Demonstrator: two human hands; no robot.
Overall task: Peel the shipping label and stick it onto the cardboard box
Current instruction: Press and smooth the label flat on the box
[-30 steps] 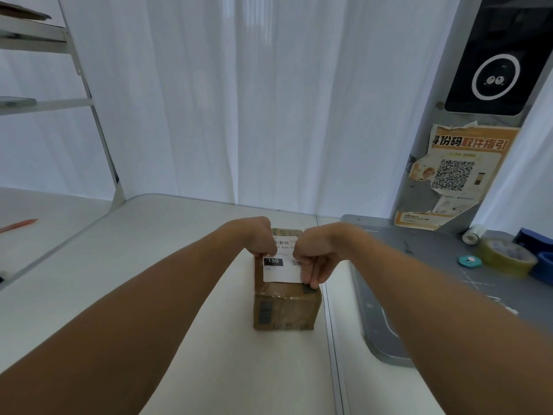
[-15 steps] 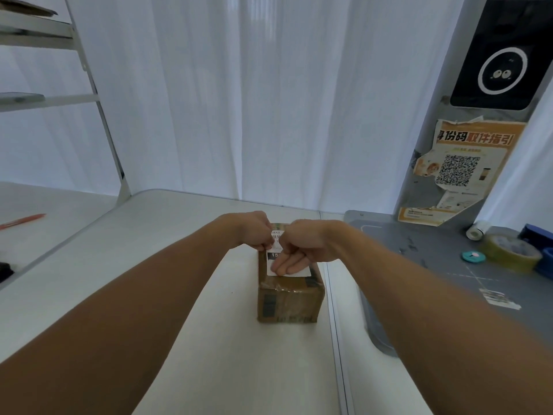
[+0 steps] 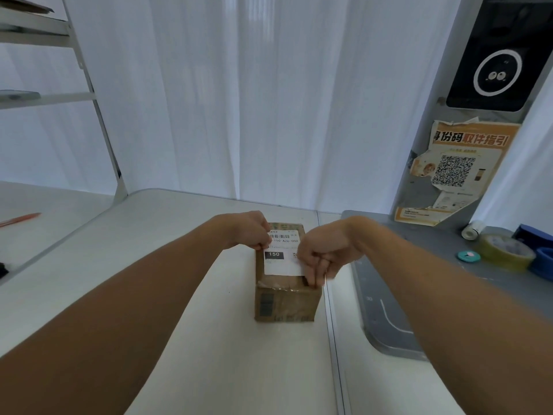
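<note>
A small brown cardboard box stands on the white table, straight ahead of me. A white shipping label with a barcode and a black "150" patch lies flat on the box's top. My left hand is curled at the label's left edge, fingertips holding that edge against the box. My right hand is a loose fist at the label's right side, its fingertips pressing down by the label's near right corner. The hands cover both side edges of the label.
A grey mat lies right of the box. On it at the far right sit a yellowish tape roll, a blue roll, a teal disc and a small white roll. A metal shelf frame and a red pen are at left.
My right hand, which lay across the middle of the label half a second ago, has slid back to its right edge and near corner. My left hand has stayed at the left edge.
</note>
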